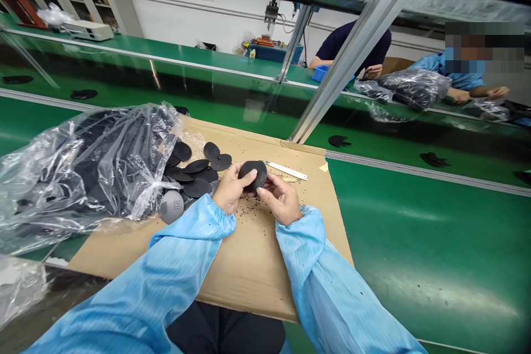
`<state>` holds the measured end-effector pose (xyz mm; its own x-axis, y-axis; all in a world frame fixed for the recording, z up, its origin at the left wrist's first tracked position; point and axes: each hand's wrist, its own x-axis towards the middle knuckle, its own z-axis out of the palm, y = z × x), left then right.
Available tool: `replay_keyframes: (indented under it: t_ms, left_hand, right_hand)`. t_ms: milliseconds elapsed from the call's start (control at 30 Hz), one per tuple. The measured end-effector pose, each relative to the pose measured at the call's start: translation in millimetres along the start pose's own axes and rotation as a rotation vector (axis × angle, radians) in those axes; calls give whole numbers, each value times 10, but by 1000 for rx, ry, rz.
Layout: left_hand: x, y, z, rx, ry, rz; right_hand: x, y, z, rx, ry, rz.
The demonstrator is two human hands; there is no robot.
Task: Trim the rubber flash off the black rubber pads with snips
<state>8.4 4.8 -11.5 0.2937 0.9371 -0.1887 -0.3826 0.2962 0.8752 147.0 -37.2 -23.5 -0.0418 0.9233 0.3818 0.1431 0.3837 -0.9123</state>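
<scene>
Between both hands I hold a black round disc (pixel 254 173), tilted up over the cardboard. My left hand (pixel 230 187) is closed on its left side, the thumb lying across its face. My right hand (pixel 281 199) grips the lower right edge between thumb and fingers. Just behind my right hand lies a knife with a white handle (pixel 289 170). To the left of my hands is a loose pile of similar black discs (pixel 198 188), some overlapping, with one greyer disc (pixel 171 206) at the front. Small black crumbs (pixel 250 209) are scattered beneath my hands.
A large clear plastic bag of black pieces (pixel 87 160) fills the left side. Under my work lies a cardboard sheet (pixel 249 265) on the green table (pixel 415 254). A metal post (pixel 332 83) rises behind it. Black pieces (pixel 339 141) lie on a green strip beyond. Two people sit across.
</scene>
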Motion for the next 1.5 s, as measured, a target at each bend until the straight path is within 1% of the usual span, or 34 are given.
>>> replay_keyframes:
  t_ms: [67, 167, 233, 400, 533, 633, 800, 867, 933, 1000, 1067, 1133, 1233, 1300, 1367, 1433, 1500]
  left_hand:
    - [-11, 20, 6, -33, -61, -58]
    - [-18, 20, 9, -63, -166, -107]
    - [-21, 8, 7, -66, -193, -133]
    - [-25, -20, 1, -82, -203, -146]
    - [-27, -33, 4, -84, -195, -156]
    - [-32, -46, 17, -76, -181, -148]
    - [-33, -76, 41, -43, -149, -100]
    - [-23, -92, 41, -12, -142, -78]
    - [1, -116, 33, 21, -113, 3]
    - [37, -150, 15, 62, -63, 153]
    - [73, -189, -10, 112, -13, 283]
    - [100, -223, -36, 162, 16, 333]
    - [116, -241, -59, 233, 75, 365]
    - [117, -227, -63, 294, 157, 401]
    - [114, -202, -61, 349, 244, 445]
    - [107, -182, -56, 384, 281, 485]
    - [100, -178, -53, 399, 267, 503]
  right_hand:
    - [-9, 7, -8, -40, 5, -29]
    - [-16, -2, -12, -189, 49, -81]
    - [-14, -33, -7, -309, 70, -123]
    - [-6, -133, 17, -449, 85, -256]
    - [-11, -168, 30, -572, 102, -371]
    - [-27, -172, 34, -677, 109, -393]
    - [-43, -184, 49, -739, 106, -327]
    - [-39, -193, 55, -696, 135, -321]
    - [-31, -194, 55, -609, 166, -285]
    - [-28, -180, 55, -498, 172, -198]
    - [-35, -149, 65, -384, 173, -82]
    - [-48, -111, 90, -273, 206, 47]
    - [-18, -67, 114, -138, 325, 266]
    - [106, -64, 75, -117, 389, 362]
    - [359, -104, -22, -210, 407, 366]
    - [728, -199, -150, -430, 397, 275]
    - [1140, -339, -259, -742, 366, 113]
